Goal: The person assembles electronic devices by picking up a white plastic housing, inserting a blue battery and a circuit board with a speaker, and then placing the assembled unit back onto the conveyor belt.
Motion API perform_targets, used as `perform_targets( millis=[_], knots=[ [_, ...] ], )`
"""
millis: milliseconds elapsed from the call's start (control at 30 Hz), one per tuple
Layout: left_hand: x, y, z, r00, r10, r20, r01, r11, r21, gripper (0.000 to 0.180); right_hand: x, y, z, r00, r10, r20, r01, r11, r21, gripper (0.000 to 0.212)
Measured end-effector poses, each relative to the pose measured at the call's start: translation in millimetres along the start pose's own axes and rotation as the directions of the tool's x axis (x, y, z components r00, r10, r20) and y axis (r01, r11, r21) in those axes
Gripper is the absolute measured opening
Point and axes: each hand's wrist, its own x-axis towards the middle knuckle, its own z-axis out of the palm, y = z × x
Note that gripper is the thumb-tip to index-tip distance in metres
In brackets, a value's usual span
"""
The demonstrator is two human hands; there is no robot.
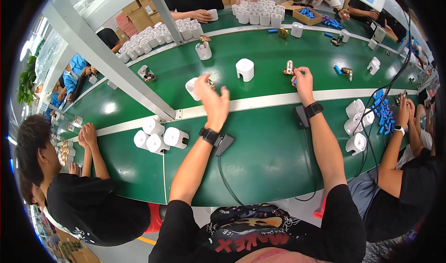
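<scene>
My left hand (214, 103) reaches over the far belt, thumb apart from the fingers and nothing seen in its grip. Its fingertips overlap a white plastic housing (191, 87), with a gold-coloured part (211, 84) just behind them; whether they touch is unclear. My right hand (304, 84) is closed around a blue cylindrical battery (295, 81), mostly hidden by the fingers. Close to those fingertips lies a gold-and-white part (289, 68). Between my hands stands another white housing (245, 70), upright with a notch at its base. Both wrists wear black straps with cabled modules.
Several white housings (175, 137) cluster left of my forearm, others (356, 143) at right beside loose blue batteries (383, 112). A white rail (260, 100) divides the green surfaces. A metal post (107, 54) slants across the left. Black cables hang at right. Co-workers sit both sides and opposite.
</scene>
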Motion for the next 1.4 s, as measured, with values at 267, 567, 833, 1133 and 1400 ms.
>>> perform_targets(
  millis=[267,567,833,1133,1400],
  knots=[
    [43.0,15.3,55.0,0.878,0.042,0.477,-0.065,0.997,0.032,0.062,-22.1,12.8,4.4,0.837,0.188,0.513,-0.542,0.415,0.731,0.024],
    [-0.7,-19.0,29.8,0.751,-0.268,0.603,0.555,0.752,-0.357,0.073,-50.7,-16.7,39.4,0.853,0.321,0.413,-0.521,0.461,0.718,0.013],
    [-38.5,-2.2,-2.3,0.864,-0.038,0.502,0.344,0.772,-0.534,0.065,-80.4,-13.1,68.1,0.752,0.384,0.536,-0.657,0.37,0.657,0.028],
    [-42.3,-7.9,-7.5,0.823,-0.092,0.56,0.465,0.673,-0.574,0.061,-98.5,-23.5,84.9,0.931,0.095,0.353,-0.293,0.771,0.565,0.029],
    [-42.4,-6.6,-14.5,0.795,-0.009,0.607,0.381,0.785,-0.488,0.063,-110.9,-47.6,87.5,0.937,-0.303,0.176,0.239,0.919,0.314,0.017]
  ],
)
